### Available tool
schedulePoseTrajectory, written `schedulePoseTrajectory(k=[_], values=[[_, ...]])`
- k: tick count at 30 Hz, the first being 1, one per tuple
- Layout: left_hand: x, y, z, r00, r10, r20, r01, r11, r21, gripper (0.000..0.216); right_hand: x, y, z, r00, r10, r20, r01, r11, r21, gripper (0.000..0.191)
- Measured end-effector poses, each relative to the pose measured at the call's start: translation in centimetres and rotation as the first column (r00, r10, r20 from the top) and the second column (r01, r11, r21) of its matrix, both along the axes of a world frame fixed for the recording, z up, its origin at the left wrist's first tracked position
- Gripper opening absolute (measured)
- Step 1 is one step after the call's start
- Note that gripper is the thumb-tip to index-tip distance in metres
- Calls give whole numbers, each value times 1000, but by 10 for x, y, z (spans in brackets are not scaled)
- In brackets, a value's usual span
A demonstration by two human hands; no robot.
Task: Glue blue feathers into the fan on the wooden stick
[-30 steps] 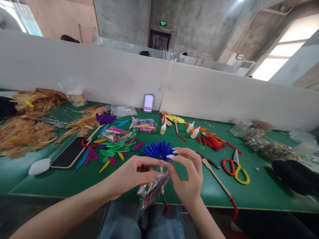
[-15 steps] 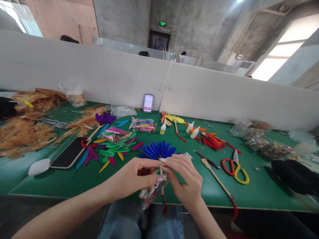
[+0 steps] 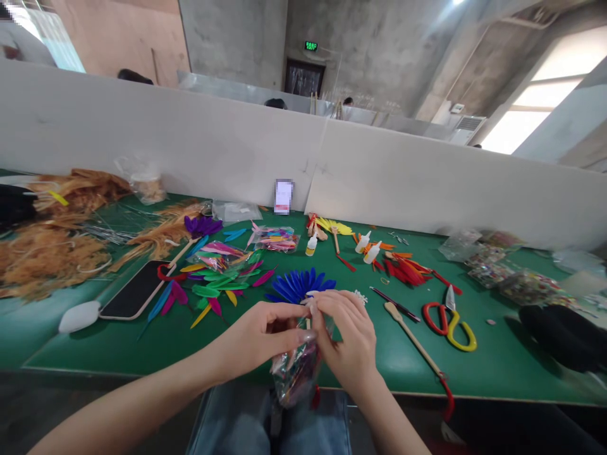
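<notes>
A clear plastic bag (image 3: 294, 376) with dark, shiny contents hangs between my hands over the table's front edge. My left hand (image 3: 272, 332) pinches the bag's upper part between thumb and fingers. My right hand (image 3: 348, 332) is closed at the bag's top edge, its fingertips meeting those of the left. Just behind them lies a fan of blue feathers (image 3: 303, 285), its lower end hidden by my hands. A red tassel (image 3: 316, 397) hangs beside the bag. White flower-like pieces (image 3: 360, 297) lie by my right knuckles.
Loose colored feathers (image 3: 213, 284) and a phone (image 3: 137, 294) lie to the left. On the right are scissors (image 3: 448, 325), a wooden stick (image 3: 412, 338), a dark pen (image 3: 396, 304), red feathers (image 3: 408, 268) and bagged beads (image 3: 526, 285). Small glue bottles (image 3: 311, 244) stand behind. A white partition (image 3: 403, 183) borders the table.
The bag has turned and spread so more of its face shows, hanging lower between my hands. My right hand has shifted slightly left, closer to my left hand.
</notes>
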State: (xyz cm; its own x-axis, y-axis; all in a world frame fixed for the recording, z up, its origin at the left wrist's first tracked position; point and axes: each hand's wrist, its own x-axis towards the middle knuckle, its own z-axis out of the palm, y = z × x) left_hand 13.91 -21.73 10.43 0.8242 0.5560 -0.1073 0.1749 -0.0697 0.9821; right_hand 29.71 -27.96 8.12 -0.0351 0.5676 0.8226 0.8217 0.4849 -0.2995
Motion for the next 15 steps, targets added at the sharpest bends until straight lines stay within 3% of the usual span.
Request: schedulePoseTrajectory(k=[6, 11, 15], values=[[2, -2, 1, 1000, 12, 14, -12, 1000, -4, 31, -8, 1, -8, 975, -35, -221, 13, 995, -104, 13], [-2, -8, 9, 998, 51, -22, -52, 997, -58, 40, -5, -1, -6, 866, -116, -486, 26, 982, -189, 13], [-6, -7, 11, 995, 102, -22, -104, 986, -129, 45, 6, -7, -2, 829, -100, -550, 23, 989, -145, 16]])
